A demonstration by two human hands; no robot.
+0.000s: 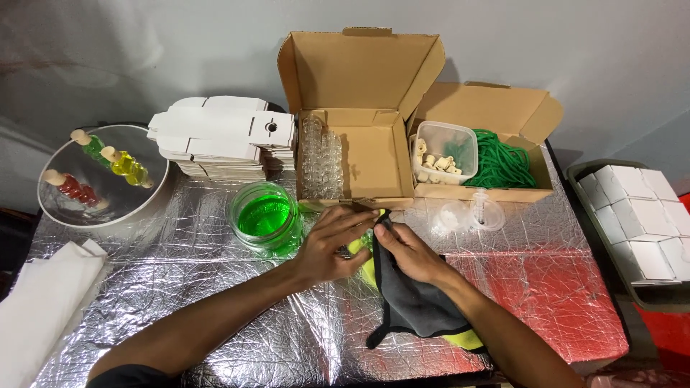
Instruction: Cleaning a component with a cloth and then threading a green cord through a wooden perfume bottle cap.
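Note:
My left hand (332, 243) and my right hand (407, 251) meet at the middle of the foil-covered table (215, 316). Between them is a dark grey cloth (411, 305) with a yellow-green underside, draped under my right wrist. My right hand grips the cloth around something small that I cannot make out. My left-hand fingers curl over the same spot, touching the cloth's yellow edge. A glass jar of green liquid (264, 215) stands just left of my left hand.
An open cardboard box (374, 154) with clear small bottles (321, 158) stands behind the hands. Another box (503, 136) holds green cord and a tub of corks. Flat white cartons (223, 136) are stacked at left, a metal bowl (136, 205) with coloured bottles beyond, and folded white boxes (640, 215) on a tray at right.

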